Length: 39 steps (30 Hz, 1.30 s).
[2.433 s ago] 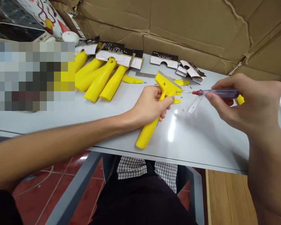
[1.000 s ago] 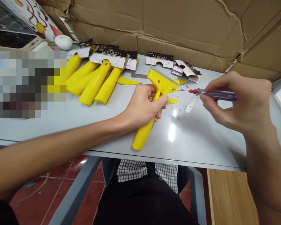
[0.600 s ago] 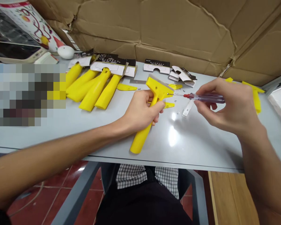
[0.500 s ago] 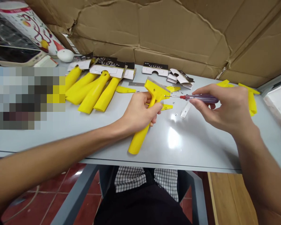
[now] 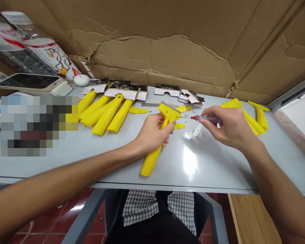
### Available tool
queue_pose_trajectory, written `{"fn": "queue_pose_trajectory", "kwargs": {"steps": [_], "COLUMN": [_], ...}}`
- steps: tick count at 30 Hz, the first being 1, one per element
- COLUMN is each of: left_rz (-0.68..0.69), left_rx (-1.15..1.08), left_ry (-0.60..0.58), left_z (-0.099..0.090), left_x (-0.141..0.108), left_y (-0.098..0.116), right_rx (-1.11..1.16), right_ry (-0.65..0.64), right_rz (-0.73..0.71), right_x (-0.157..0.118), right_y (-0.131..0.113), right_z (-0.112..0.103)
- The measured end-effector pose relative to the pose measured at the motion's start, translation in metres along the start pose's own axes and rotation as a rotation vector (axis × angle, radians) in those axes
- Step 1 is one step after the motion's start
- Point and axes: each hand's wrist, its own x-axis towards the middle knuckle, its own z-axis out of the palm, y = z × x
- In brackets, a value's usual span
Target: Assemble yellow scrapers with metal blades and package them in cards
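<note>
My left hand (image 5: 156,134) is closed around the neck of a yellow scraper (image 5: 149,162), its bladed head tilted up and its handle pointing toward me. In my right hand (image 5: 227,125) is a screwdriver (image 5: 210,119) with a translucent purple handle and red collar. The screwdriver's tip meets the right side of the scraper head, at a screw spot. Beyond the hands lie loose yellow cover pieces (image 5: 138,110), a long thin blade (image 5: 151,105), a short metal blade (image 5: 197,129) and several small screws and nuts (image 5: 188,133).
Several yellow scrapers with card sleeves (image 5: 101,115) lie to the left, and more yellow scraper parts (image 5: 260,117) to the right. Folded black-and-white cards (image 5: 167,89) rest by the cardboard wall (image 5: 188,57). A phone (image 5: 27,83), white egg-shaped object (image 5: 81,80) and bottles (image 5: 49,51) stand far left.
The view has tilted upward, so everything sits lower in the picture and more of the bottles shows. The screwdriver remains at the scraper head, with both grips kept.
</note>
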Motion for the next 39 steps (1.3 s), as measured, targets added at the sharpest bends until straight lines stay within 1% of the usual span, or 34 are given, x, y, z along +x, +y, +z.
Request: {"fn": "queue_pose_trajectory", "kwargs": {"steps": [3,7,11,13,15,18,21,24,26,30,32,36,39], "left_rz": [-0.017,0.022,0.093,0.076,0.028,-0.039,-0.076,-0.098,-0.097,-0.065,-0.040,0.008,0.006], "left_rx": [0.018,0.018,-0.016,-0.075,-0.156,-0.251,-0.368,-0.489,-0.534,-0.506,-0.462,-0.404,-0.415], "left_ry": [-0.018,-0.027,-0.051,-0.077,-0.088,-0.074,-0.018,0.034,0.046,0.030,0.048,0.088,0.096], "left_z": [0.001,-0.001,-0.003,-0.004,-0.004,-0.002,-0.001,-0.002,-0.003,-0.004,-0.004,-0.004,-0.004], "left_x": [0.001,-0.001,-0.004,-0.004,-0.004,-0.002,0.000,0.003,0.005,0.010,0.010,0.009,0.010], "left_y": [-0.002,-0.002,0.000,0.001,0.001,0.003,0.005,0.005,0.001,-0.005,-0.006,-0.005,-0.006], "right_rx": [-0.021,-0.070,-0.083,-0.054,-0.029,-0.031,-0.113,-0.262,-0.345,-0.431,-0.439,-0.432,-0.421], "right_ry": [-0.043,-0.184,-0.365,-0.422,-0.417,-0.350,-0.316,-0.355,-0.391,-0.471,-0.499,-0.502,-0.503], "right_rz": [0.043,0.099,0.065,0.058,0.051,0.062,0.163,0.291,0.346,0.396,0.403,0.423,0.441], "right_x": [0.000,0.000,0.001,0.001,0.002,0.005,0.006,0.006,0.005,0.002,0.002,0.002,0.003], "right_y": [0.001,0.001,0.003,0.004,0.006,0.011,0.020,0.032,0.041,0.055,0.059,0.063,0.065], "right_z": [0.001,-0.001,0.002,0.006,0.007,0.005,0.000,-0.001,0.001,0.009,0.012,0.013,0.013]}}
